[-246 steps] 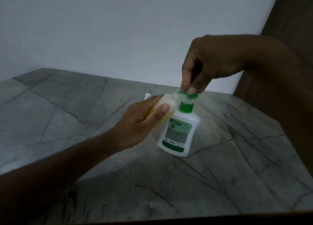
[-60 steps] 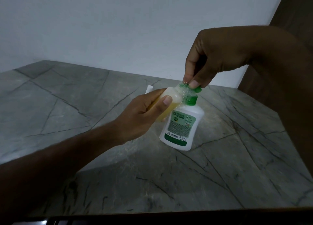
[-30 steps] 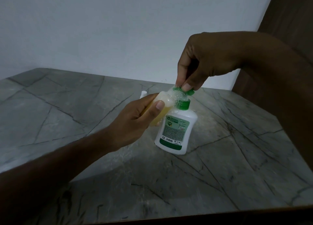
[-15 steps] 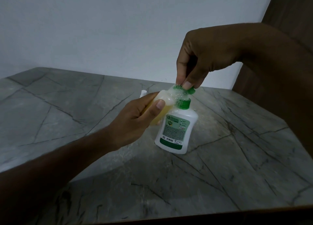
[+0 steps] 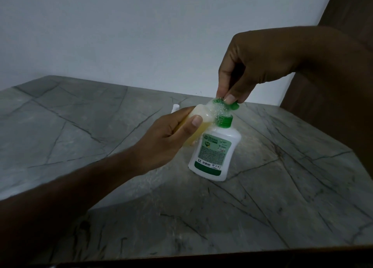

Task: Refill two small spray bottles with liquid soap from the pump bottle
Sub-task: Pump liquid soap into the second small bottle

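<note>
Soap is going across now — our left hand (image 5: 169, 140) grips a small spray bottle (image 5: 198, 124), part full of yellow liquid and tilted with its mouth under the green pump head (image 5: 225, 105); our right hand (image 5: 248, 69) pinches that head from above; the pump bottle (image 5: 215, 152) stands on the bench (image 5: 282, 187). We should keep the mouth touching the spout, press in short strokes, and watch the foam there; overflow looks likely. A white object (image 5: 175, 107) behind may be the second bottle; we cannot tell.
</note>
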